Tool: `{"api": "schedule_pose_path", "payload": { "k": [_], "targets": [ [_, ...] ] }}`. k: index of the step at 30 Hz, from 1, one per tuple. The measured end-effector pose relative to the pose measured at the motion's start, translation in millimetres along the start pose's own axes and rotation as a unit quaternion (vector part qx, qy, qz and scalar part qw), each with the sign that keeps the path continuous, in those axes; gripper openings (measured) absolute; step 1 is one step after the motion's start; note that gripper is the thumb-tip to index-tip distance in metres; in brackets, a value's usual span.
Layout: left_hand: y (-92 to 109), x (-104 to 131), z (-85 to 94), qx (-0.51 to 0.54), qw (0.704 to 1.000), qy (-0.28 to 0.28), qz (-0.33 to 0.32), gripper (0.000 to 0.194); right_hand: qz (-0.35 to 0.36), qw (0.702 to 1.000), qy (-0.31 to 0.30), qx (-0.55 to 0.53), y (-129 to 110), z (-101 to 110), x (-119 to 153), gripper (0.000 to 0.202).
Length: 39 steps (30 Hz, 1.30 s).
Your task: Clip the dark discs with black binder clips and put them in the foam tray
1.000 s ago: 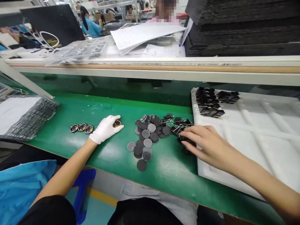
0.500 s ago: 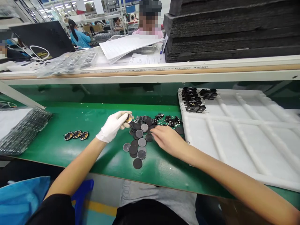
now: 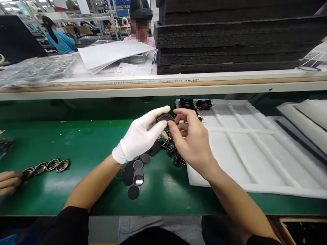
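Observation:
My left hand (image 3: 141, 134), in a white glove, is closed on a dark round disc (image 3: 165, 117) with a raised rim, held above the bench. Bare, my right hand (image 3: 192, 136) pinches the same disc from its right side, thumb at the near edge. Beneath and in front of the hands lies a spread of loose dark discs (image 3: 133, 192), some matt black and some shiny grey. Black binder clips (image 3: 178, 159) with wire handles lie beside my right wrist, partly hidden by it.
At the left, another person's hand (image 3: 10, 182) touches a row of round gold-and-black pieces (image 3: 52, 164). A white padded tray (image 3: 230, 160) at the right holds black clips (image 3: 204, 104) in its far corner. A shelf edge (image 3: 102, 89) crosses above the green bench (image 3: 84, 190).
The view has swung right. My right hand has left the disc pile and met my left hand at the held disc. Another person's hand has appeared at the row on the left.

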<state>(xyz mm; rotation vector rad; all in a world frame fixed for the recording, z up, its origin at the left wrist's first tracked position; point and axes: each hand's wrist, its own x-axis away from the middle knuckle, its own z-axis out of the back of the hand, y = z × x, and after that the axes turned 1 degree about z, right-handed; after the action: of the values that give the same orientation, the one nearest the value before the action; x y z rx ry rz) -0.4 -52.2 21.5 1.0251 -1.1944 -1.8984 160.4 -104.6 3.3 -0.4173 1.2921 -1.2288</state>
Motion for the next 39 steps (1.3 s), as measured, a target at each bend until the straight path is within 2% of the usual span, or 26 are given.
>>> {"api": "schedule_pose_path", "payload": {
  "k": [2, 5, 7, 9, 11, 13, 15, 16, 18, 20, 22, 24, 26, 28, 29, 31, 33, 37, 39],
  "targets": [
    [-4.7, -1.7, -4.3, -0.02, 1.0, 0.018, -0.012, 0.049, 0.0, 0.998, -0.055, 0.014, -0.9, 9.4, -3.4, 0.025],
    [-15.3, -0.5, -7.0, -0.013, 1.0, 0.002, 0.001, 0.06, -0.014, 0.995, -0.103, -0.014, -0.4, 22.7, -12.0, 0.016],
    [-22.4, -0.1, -9.7, -0.03, 0.999, -0.011, 0.012, 0.061, -0.02, 0.993, -0.109, -0.031, 0.5, 30.1, -18.4, 0.014],
    [-30.2, -0.9, -16.7, -0.122, 0.991, -0.047, 0.005, 0.052, -0.016, 0.995, -0.089, -0.038, 1.2, 36.1, -23.1, 0.014],
    [-40.2, -2.3, -29.3, -0.284, 0.951, -0.116, -0.025, 0.043, -0.006, 0.998, -0.053, -0.037, 1.7, 40.7, -25.3, 0.015],
    [-52.0, -3.1, -45.1, -0.444, 0.876, -0.181, -0.052, 0.04, 0.0, 0.999, -0.032, -0.037, 2.3, 43.4, -25.4, 0.014],
    [-63.0, -2.8, -58.1, -0.532, 0.818, -0.21, -0.066, 0.042, -0.005, 0.999, -0.038, -0.037, 2.5, 44.9, -24.8, 0.013],
    [-67.0, -2.3, -61.7, -0.545, 0.807, -0.217, -0.071, 0.042, -0.011, 0.998, -0.05, -0.036, 2.4, 45.6, -24.5, 0.012],
    [-70.3, -1.1, -60.7, -0.523, 0.821, -0.216, -0.077, 0.038, -0.025, 0.996, -0.078, -0.031, 1.8, 47.6, -24.5, 0.012],
    [-66.6, -0.4, -49.0, -0.455, 0.869, -0.184, -0.06, 0.036, -0.036, 0.994, -0.102, -0.033, 0.9, 50.3, -25.1, 0.014],
    [-57.0, -0.9, -31.3, -0.361, 0.926, -0.108, -0.031, 0.037, -0.054, 0.991, -0.111, -0.061, 0.2, 52.1, -25.9, 0.018],
    [-44.8, -2.4, -14.1, -0.259, 0.966, -0.013, -0.006, 0.036, -0.088, 0.982, -0.12, -0.115, -0.2, 50.9, -26.4, 0.022],
    [-33.3, -3.3, -2.8, -0.168, 0.983, 0.075, 0.01, 0.033, -0.142, 0.962, -0.146, -0.184, -0.6, 45.9, -26.1, 0.026],
    [-24.6, -2.8, 1.6, -0.11, 0.986, 0.122, 0.026, 0.03, -0.198, 0.929, -0.19, -0.247, -1.1, 38.6, -25.2, 0.03],
    [-21.4, -2.2, 2.2, -0.093, 0.987, 0.125, 0.033, 0.031, -0.219, 0.914, -0.211, -0.269, -1.3, 35.0, -24.6, 0.032],
    [-16.4, -0.8, 2.9, -0.077, 0.992, 0.086, 0.047, 0.037, -0.237, 0.897, -0.239, -0.286, -1.4, 29.9, -23.6, 0.034],
    [-13.0, -0.7, 5.9, -0.075, 0.995, 0.043, 0.052, 0.048, -0.233, 0.899, -0.246, -0.277, -0.9, 28.6, -23.2, 0.031],
    [-11.0, -4.1, 18.0, -0.167, 0.984, 0.027, 0.054, 0.058, -0.19, 0.911, -0.27, -0.246, 0.7, 34.2, -24.5, 0.021],
    [-13.0, -5.0, 21.4, -0.203, 0.974, -0.051, 0.085, 0.056, -0.159, 0.91, -0.31, -0.225, 0.8, 38.9, -25.3, 0.018]
  ]
}}
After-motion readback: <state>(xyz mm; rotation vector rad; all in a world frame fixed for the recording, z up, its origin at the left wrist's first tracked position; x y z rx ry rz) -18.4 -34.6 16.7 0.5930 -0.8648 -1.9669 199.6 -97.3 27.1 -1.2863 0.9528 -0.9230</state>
